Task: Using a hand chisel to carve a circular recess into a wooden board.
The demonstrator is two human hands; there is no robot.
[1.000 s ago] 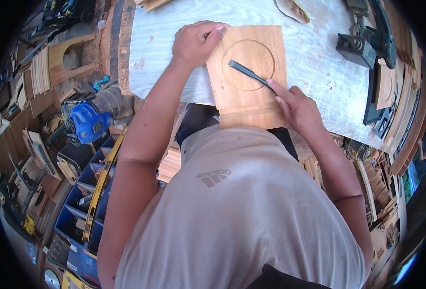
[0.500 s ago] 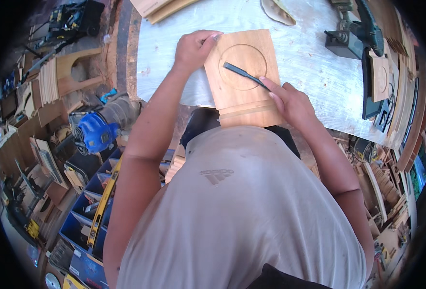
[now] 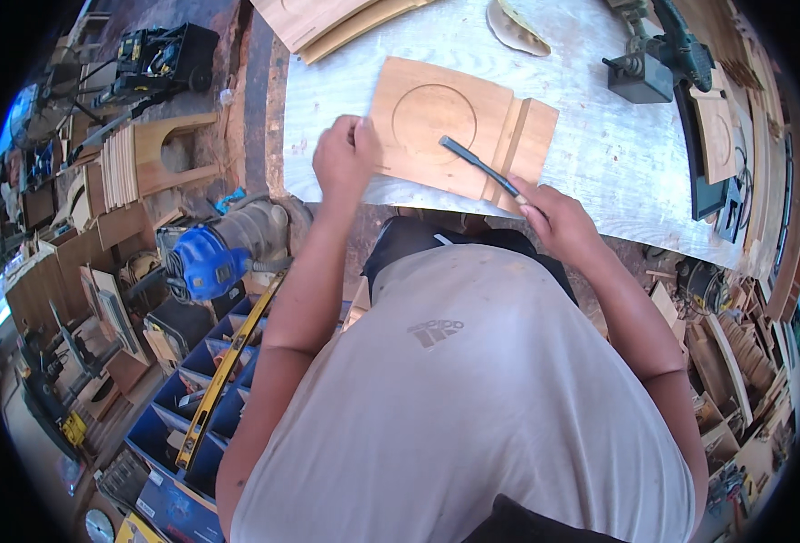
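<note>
A flat wooden board [image 3: 409, 149] with a round groove and a cross slot near its right end lies on the pale worktable [image 3: 572, 145]. My right hand [image 3: 558, 217] is closed around the handle of a chisel [image 3: 477, 165]. The chisel's dark blade slants over the board, its tip above the lower right of the round groove. Beside the board's left edge is my left hand [image 3: 345, 158], its fingers curled in and slightly blurred, with nothing visible in them. It looks apart from the board or just at its edge.
Wooden panels [image 3: 350, 27] lie at the table's far left, a shell-like piece [image 3: 517, 27] at the far middle. A dark power tool [image 3: 680, 54] stands far right. Left of the table are a blue-headed machine [image 3: 205, 262] and a yellow spirit level [image 3: 228, 371] across blue bins [image 3: 160, 421].
The board has turned about a quarter turn, so its slotted end now points right instead of toward me. My left hand has left its top corner and moved nearer me. The chisel stays in my right hand.
</note>
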